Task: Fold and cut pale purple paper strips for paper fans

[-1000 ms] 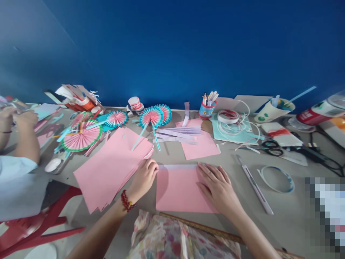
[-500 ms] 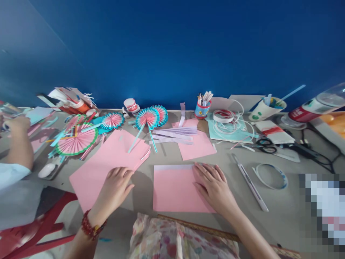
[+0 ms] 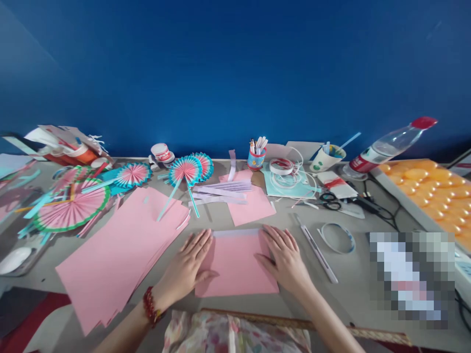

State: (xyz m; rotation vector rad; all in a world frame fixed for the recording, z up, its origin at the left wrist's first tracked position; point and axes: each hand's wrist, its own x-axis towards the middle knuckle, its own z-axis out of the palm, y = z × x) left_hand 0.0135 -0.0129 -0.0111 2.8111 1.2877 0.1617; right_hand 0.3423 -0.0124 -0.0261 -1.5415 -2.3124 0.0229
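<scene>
A pink sheet of paper with a pale lilac strip along its far edge lies flat before me. My left hand rests on the sheet's left side, fingertips by the far left corner and thumb stretched inward. On the opposite side, my right hand lies flat with fingers spread over the far right corner. Neither hand grips anything. To the left is a stack of pink paper. Beyond the sheet are several lilac paper strips and a blue-edged pink paper fan.
A white craft knife and a clear coiled band lie to the right. Behind them are black-handled scissors, a paper cup and a tilted plastic bottle. A green-rimmed paper fan is at left.
My left hand has moved right, from above the paper stack onto the single sheet's left side. My right hand still lies on the sheet. The view has turned right; the neighbour's arm has left it.
</scene>
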